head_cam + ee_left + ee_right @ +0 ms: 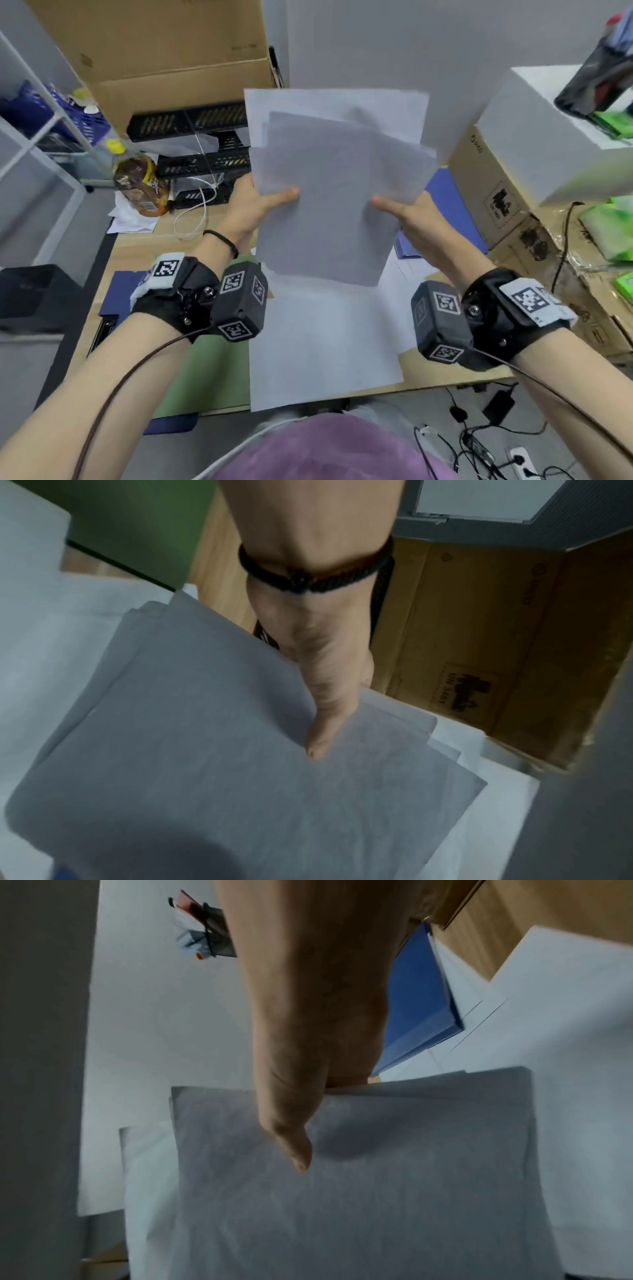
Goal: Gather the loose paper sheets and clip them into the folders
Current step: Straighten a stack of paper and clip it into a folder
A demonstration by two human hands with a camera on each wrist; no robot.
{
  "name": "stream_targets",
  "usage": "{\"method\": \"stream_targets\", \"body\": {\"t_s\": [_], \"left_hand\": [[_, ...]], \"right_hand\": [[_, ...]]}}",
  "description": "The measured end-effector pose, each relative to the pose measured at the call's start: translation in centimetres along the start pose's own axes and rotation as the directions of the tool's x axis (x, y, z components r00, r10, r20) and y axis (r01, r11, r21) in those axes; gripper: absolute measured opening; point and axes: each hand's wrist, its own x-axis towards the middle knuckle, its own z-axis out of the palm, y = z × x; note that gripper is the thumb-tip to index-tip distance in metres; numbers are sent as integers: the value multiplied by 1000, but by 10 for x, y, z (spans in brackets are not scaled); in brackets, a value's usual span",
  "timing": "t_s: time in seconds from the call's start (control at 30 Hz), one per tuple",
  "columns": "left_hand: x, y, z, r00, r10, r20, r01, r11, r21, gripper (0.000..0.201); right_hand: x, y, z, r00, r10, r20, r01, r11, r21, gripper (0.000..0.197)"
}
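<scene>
Gathering step in hand — sheets collected, not yet squared or clipped. Dark blue folder (116, 291) lies open at the desk's left edge, a green one (205, 373) beside it under the left forearm. Left hand (251, 205) pinches the paper stack (329, 205) at its left edge, thumb flat on the front sheet, fingers hidden behind. Stack is raised above the desk (140, 246), tilted toward the person, edges uneven and fanned at the top. One large sheet (325, 342) lies on the desk below. Right hand (411, 219) takes the right edge in the same thumb-over grip. Blue folder (448, 205) lies beyond it. Next move likely calls for tapping the edges flush, then seating them under a folder clip — no clip visible from here.
</scene>
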Motion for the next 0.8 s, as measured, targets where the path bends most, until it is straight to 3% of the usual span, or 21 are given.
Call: {"method": "stream_targets", "body": {"t_s": [0.1, 0.27, 0.37, 0.5, 0.57, 0.67, 0.8], "left_hand": [[4, 14, -4, 998, 63, 24, -62, 997, -51, 57], [-8, -20, 4, 990, -86, 115, 78, 994, 74, 54], [-2, -9, 27, 974, -94, 208, 70, 990, 121, 51], [21, 36, 32, 985, 54, 163, -75, 990, 122, 39], [23, 44, 21, 988, 84, 129, -86, 996, 9, 35], [15, 23, 7, 986, 14, 165, 4, 995, -104, 34], [0, -27, 1, 967, -192, 170, 189, 981, 32, 37]], "right_hand": [[3, -13, -1, 1000, -31, 8, 30, 999, 14, 27], [-6, 40, -1, 990, 139, 1, -139, 990, 12, 44], [-2, 44, 4, 979, 199, -51, -193, 976, 96, 41], [11, -5, -3, 977, 80, -199, -60, 993, 103, 27], [10, -20, -9, 979, 8, -204, 10, 996, 88, 27], [-1, -7, -8, 994, 24, -111, -18, 998, 53, 32], [-10, 40, 2, 981, 191, -36, -193, 980, -45, 36]]}}
